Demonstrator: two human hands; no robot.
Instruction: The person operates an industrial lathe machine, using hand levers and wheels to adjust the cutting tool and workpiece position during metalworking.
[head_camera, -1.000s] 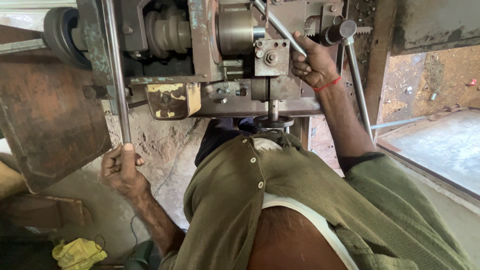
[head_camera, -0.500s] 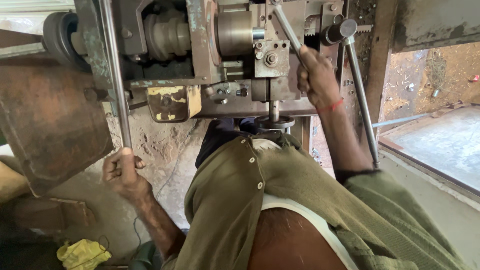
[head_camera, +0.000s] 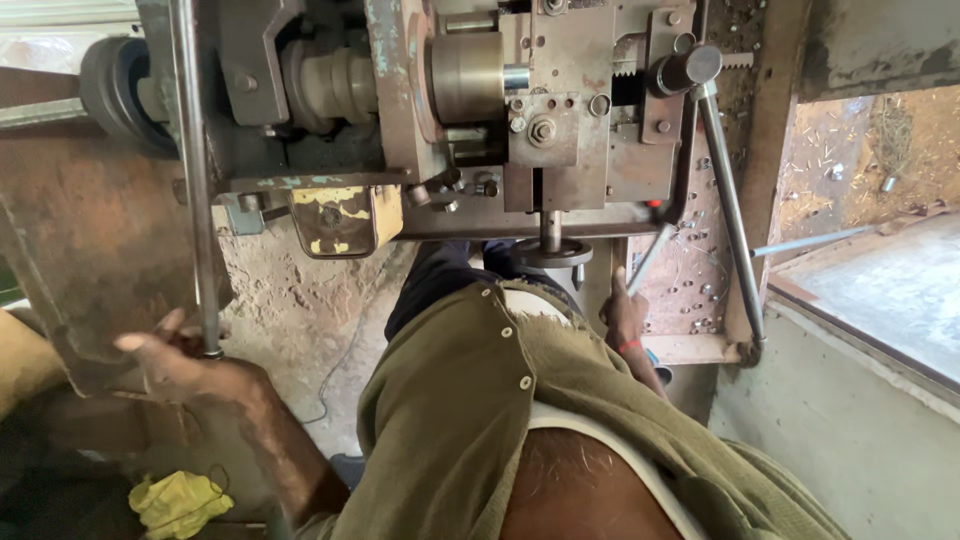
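I look down at a worn metal machine (head_camera: 520, 130) with a spindle and a round steel part. My left hand (head_camera: 175, 360) is at the lower end of a long vertical steel rod (head_camera: 192, 180) on the left, fingers loosely around it. My right hand (head_camera: 626, 315) grips a slim metal lever handle (head_camera: 655, 250) low beside the machine, next to my olive shirt. A thicker lever (head_camera: 725, 200) with a black knob hangs to the right of that hand, untouched.
A rusty metal guard plate (head_camera: 70, 270) stands at the left. A yellow rag (head_camera: 175, 500) lies on the floor below. A concrete ledge (head_camera: 880, 290) and scattered small metal pieces are at the right. A yellow-painted tag (head_camera: 335, 220) hangs under the machine.
My right hand has swung the lever handle from up by the machine's top down to beside my waist. My left hand has slid lower on the vertical rod and its fingers have loosened.
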